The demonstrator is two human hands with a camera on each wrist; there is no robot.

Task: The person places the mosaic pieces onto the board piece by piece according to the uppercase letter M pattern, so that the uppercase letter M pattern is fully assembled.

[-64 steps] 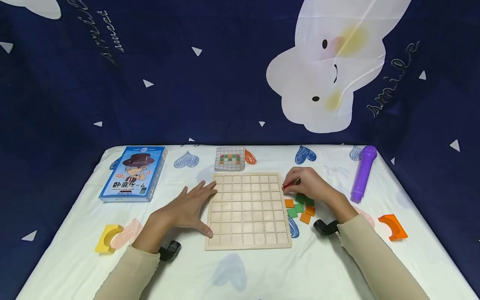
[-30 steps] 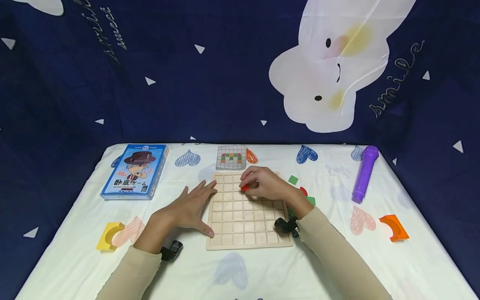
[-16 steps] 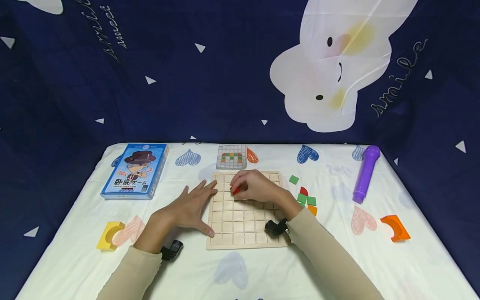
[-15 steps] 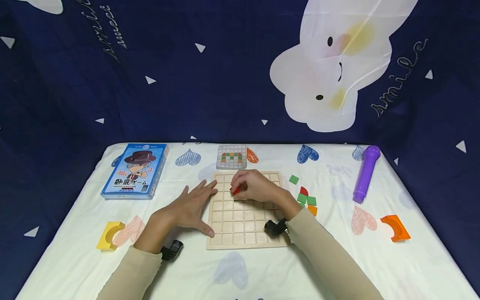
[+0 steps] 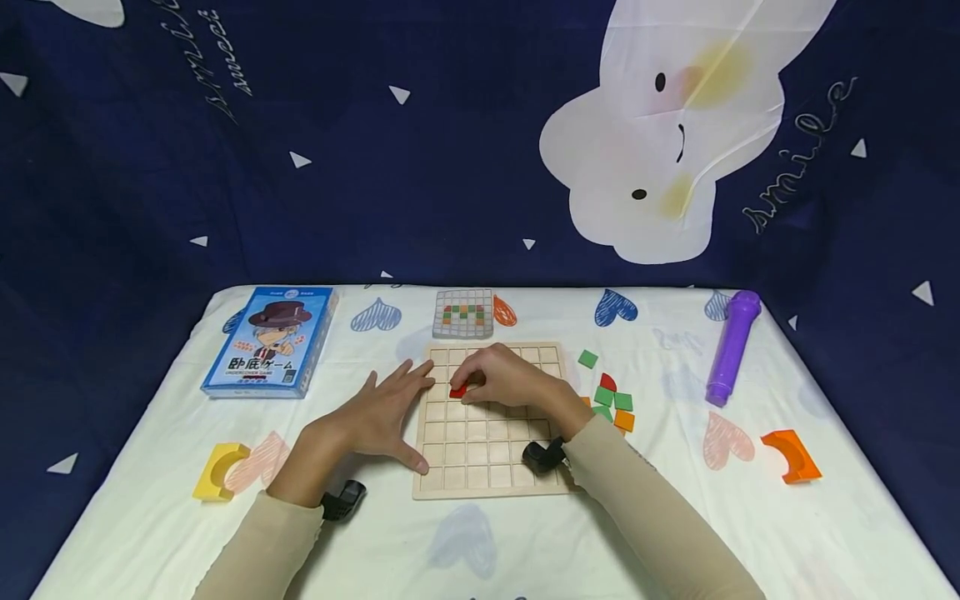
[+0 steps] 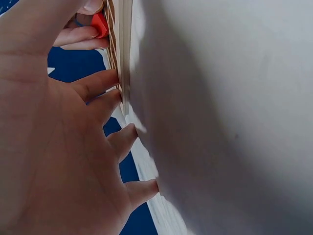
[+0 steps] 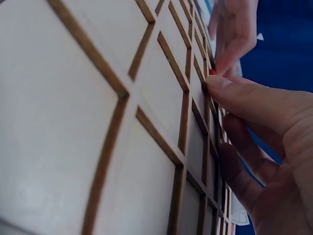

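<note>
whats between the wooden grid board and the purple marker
In the head view, loose green, red and orange tiles lie on the cloth between the grid board and purple marker.

Blue game box (image 5: 268, 342); purple marker (image 5: 729, 347)

Even, bright overhead light; soft shadows under the hands; head view sharp, edges bowed; wrist views blurred close-up.

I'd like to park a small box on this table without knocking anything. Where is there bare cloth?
Free cloth lies along the near edge below the wooden grid board, and between the blue game box and yellow arch block. Crowded: right of the board, where loose tiles cluster beside the right hand holding a red tile; the left hand lies flat against the board's left edge.
</note>
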